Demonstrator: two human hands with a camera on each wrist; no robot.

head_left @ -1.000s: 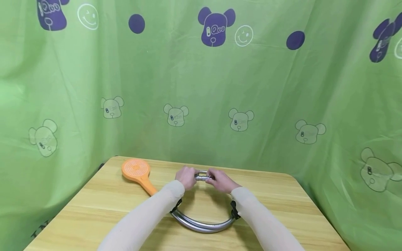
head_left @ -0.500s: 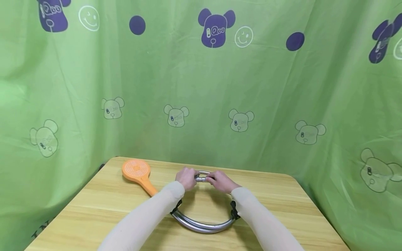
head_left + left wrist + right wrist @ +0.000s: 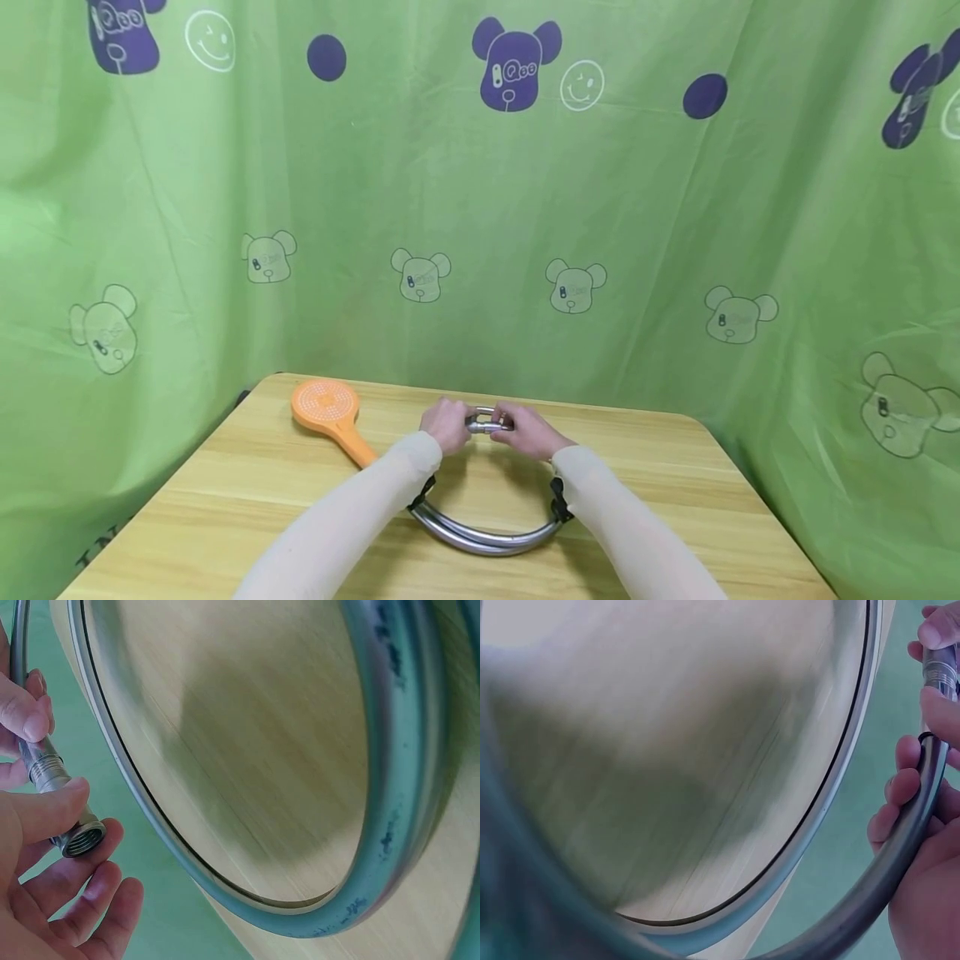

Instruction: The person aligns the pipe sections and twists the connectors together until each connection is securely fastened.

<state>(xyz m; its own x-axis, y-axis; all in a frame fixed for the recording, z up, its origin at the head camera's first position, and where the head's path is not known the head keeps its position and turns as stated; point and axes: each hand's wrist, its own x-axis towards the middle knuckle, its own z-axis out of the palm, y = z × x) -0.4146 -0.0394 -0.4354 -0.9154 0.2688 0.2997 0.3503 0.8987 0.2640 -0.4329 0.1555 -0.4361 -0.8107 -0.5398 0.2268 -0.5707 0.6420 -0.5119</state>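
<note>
A silver-grey shower hose (image 3: 491,543) hangs in loops between and below my hands above the table. My left hand (image 3: 445,425) pinches a metal end fitting (image 3: 84,838) between thumb and fingers; its open mouth shows an inner thread in the left wrist view. Right beside it, my right hand (image 3: 531,433) grips the hose near that same fitting, fingers curled round it in the right wrist view. An orange shower head (image 3: 325,406) lies face up at the table's far left, its handle partly hidden behind my left sleeve. The hose's other end is not discernible.
The wood-grain table (image 3: 652,475) has rounded far corners. Behind and on both sides hangs a green curtain (image 3: 480,192) with bear prints. Dark wrist straps (image 3: 560,502) sit at both cuffs, close to the hose loops.
The right thumb and fingertips have shifted slightly along the fitting. The left hand, the hose loops and the shower head stay practically in place.
</note>
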